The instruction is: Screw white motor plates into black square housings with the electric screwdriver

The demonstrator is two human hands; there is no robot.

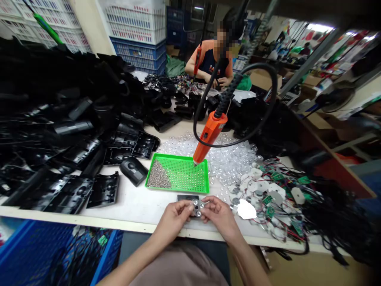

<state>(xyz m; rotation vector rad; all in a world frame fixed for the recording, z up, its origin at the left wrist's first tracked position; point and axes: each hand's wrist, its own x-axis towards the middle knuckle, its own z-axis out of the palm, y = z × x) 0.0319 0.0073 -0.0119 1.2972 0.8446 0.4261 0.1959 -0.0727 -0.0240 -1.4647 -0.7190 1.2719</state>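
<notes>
My left hand (175,216) and my right hand (218,214) meet near the table's front edge, both pinching a small grey part with round lens holes (197,207). Just behind it a dark flat piece (187,197) lies on the table. A green perforated tray (184,173) with a heap of small screws (158,178) in its left corner sits beyond my hands. An orange electric screwdriver (208,137) hangs on a coiled cable with its tip over the tray's far right edge.
Black plastic housings (74,159) are piled across the left of the table. Clear lenses (229,159) spread behind the tray; small circuit boards with wires (274,194) lie at right. A person in an orange shirt (212,59) works at the far end. A blue crate (35,254) stands below left.
</notes>
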